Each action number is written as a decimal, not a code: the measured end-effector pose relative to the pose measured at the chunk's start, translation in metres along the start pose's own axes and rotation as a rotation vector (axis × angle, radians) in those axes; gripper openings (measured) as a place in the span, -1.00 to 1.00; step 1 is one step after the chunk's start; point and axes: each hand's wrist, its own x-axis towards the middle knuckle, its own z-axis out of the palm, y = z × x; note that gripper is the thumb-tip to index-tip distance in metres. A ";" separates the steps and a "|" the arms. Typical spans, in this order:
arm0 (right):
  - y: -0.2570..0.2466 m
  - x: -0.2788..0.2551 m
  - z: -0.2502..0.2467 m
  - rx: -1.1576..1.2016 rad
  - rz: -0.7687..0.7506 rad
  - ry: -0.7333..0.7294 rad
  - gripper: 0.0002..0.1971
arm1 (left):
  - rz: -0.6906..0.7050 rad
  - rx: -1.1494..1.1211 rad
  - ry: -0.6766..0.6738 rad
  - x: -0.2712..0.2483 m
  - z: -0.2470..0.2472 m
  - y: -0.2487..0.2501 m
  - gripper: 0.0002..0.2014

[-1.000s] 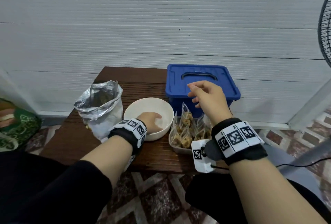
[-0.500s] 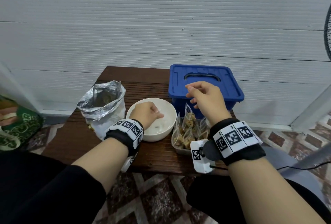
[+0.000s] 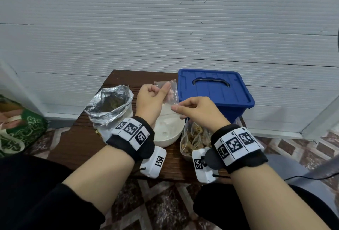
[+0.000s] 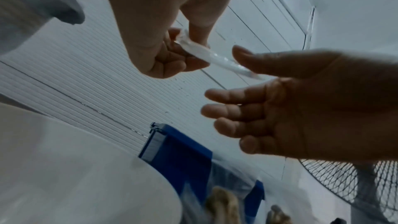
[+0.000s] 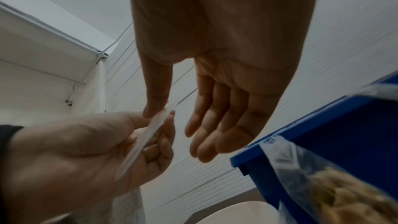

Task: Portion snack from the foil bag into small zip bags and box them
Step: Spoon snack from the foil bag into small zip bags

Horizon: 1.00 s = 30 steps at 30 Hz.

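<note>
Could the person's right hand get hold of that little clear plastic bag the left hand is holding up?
Probably yes. The right hand is open, with its thumb already beside the lower edge of the small clear zip bag, which the left hand pinches above the white round bowl. Nothing lies between them.

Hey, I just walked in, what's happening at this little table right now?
A person is bagging up a snack. Their left hand pinches an empty clear zip bag above the white bowl, and the right hand reaches in with relaxed fingers, its thumb at the bag's edge, probably to open it. The foil bag stands open on the left. Several filled zip bags wait upright in front of the blue box, whose lid is on, so nothing looks boxed in this round yet.
</note>
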 end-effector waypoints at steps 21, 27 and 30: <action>-0.004 0.005 -0.007 0.064 -0.070 0.183 -0.85 | 0.631 0.862 -0.421 -0.012 -0.023 0.006 -0.05; -0.008 0.004 -0.004 0.137 -0.041 0.146 -0.74 | 0.598 0.774 -0.368 -0.011 -0.026 0.001 -0.32; -0.010 0.009 -0.006 0.248 0.053 0.135 -0.74 | 0.577 0.659 -0.364 -0.012 -0.027 0.005 -0.38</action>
